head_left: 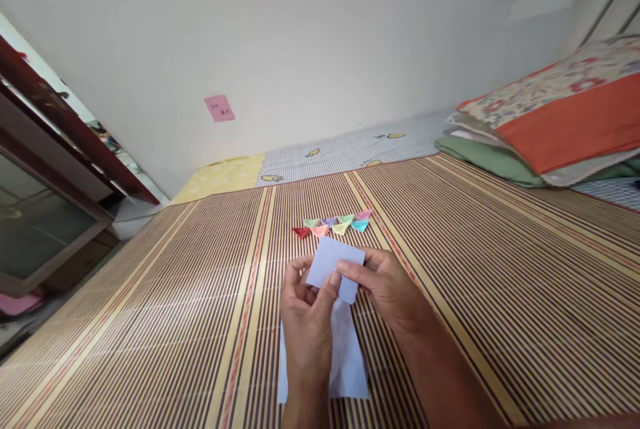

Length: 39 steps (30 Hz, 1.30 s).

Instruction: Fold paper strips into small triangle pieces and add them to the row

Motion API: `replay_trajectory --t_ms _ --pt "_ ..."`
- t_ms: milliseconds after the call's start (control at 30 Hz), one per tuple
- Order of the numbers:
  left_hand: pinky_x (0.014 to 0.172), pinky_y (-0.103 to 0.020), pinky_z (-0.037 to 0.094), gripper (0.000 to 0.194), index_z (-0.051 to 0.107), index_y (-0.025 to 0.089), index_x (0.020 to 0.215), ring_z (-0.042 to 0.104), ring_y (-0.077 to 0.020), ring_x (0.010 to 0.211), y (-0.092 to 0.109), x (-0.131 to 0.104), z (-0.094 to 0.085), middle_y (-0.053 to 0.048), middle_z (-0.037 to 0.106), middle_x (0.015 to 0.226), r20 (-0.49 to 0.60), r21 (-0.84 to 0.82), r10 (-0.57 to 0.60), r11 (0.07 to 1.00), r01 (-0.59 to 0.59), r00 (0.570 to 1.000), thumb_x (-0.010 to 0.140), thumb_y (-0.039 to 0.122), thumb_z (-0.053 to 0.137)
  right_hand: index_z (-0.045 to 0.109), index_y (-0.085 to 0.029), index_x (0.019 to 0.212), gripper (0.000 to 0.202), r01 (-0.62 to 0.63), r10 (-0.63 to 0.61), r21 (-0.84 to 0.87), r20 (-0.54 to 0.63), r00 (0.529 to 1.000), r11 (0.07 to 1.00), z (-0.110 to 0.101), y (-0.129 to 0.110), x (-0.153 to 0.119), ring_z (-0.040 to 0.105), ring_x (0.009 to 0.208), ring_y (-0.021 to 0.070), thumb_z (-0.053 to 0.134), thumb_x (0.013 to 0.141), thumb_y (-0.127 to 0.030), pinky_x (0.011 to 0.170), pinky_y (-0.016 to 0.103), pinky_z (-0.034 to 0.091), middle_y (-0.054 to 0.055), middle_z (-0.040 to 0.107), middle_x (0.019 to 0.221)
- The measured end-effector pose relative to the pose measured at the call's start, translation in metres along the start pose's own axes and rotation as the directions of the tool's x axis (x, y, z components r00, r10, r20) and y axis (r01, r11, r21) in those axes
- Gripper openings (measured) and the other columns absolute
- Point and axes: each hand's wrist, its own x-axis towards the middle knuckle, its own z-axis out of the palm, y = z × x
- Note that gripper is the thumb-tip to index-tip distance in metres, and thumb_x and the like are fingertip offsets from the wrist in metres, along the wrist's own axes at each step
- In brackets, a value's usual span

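Fingers of the left hand (309,322) and right hand (395,289) pinch a pale lavender square (331,266), both thumbs on its face, lower centre of the frame! Just above it, folded paper pieces (332,223) sit in two rows on the striped mat (200,322); a pale sheet (346,356) lies below.
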Motion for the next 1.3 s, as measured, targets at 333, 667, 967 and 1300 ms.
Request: replay_trajectory --t_ms 333,667,967,1300 --pt "0.063 -0.022 0.051 0.018 0.084 0.028 0.105 0.059 -0.0113 0.063 0.01 0.012 -0.036 -0.001 0.076 0.083 0.248 0.392 0.058 0.907 -0.155 0.967 0.089 0.032 0.076 0.077 -0.015 0.083 0.024 -0.035 0.036 -0.082 0.005 0.999 0.996 0.005 0.007 0.002 0.064 0.063 0.0175 0.081 0.08 -0.038 0.064 0.032 0.053 0.003 0.07 0.07" --pt "0.056 -0.023 0.044 0.021 0.087 0.026 0.097 0.052 -0.0133 0.06 0.008 0.017 -0.037 -0.002 0.07 0.067 0.111 0.378 -0.017 0.925 -0.027 0.994 0.081 0.037 0.082 0.071 -0.017 0.091 0.027 -0.036 0.033 -0.114 -0.029 0.999 0.993 0.004 -0.003 0.003 0.061 0.063 0.0131 0.081 0.079 -0.039 0.061 0.026 0.049 0.0 0.07 0.074" --pt "0.069 -0.026 0.047 0.027 0.085 0.02 0.106 0.057 -0.016 0.07 0.01 0.02 -0.048 -0.005 0.072 0.074 0.202 0.209 -0.14 0.973 0.097 0.969 0.084 0.028 0.072 0.071 -0.021 0.111 0.027 0.002 0.0 -0.207 0.01 1.0 0.978 0.003 -0.008 0.0 0.058 0.062 0.0114 0.069 0.085 -0.026 0.06 0.025 0.049 0.001 0.073 0.084" --pt "0.066 -0.022 0.045 0.035 0.086 0.021 0.106 0.055 -0.0125 0.064 0.019 0.023 -0.058 -0.003 0.067 0.065 0.272 0.033 -0.18 0.983 0.178 0.945 0.071 0.027 0.086 0.077 -0.021 0.108 0.021 0.061 -0.021 -0.231 0.171 0.985 0.971 -0.012 -0.014 -0.002 0.068 0.081 0.0174 0.071 0.089 -0.03 0.075 0.032 0.056 0.005 0.073 0.09"
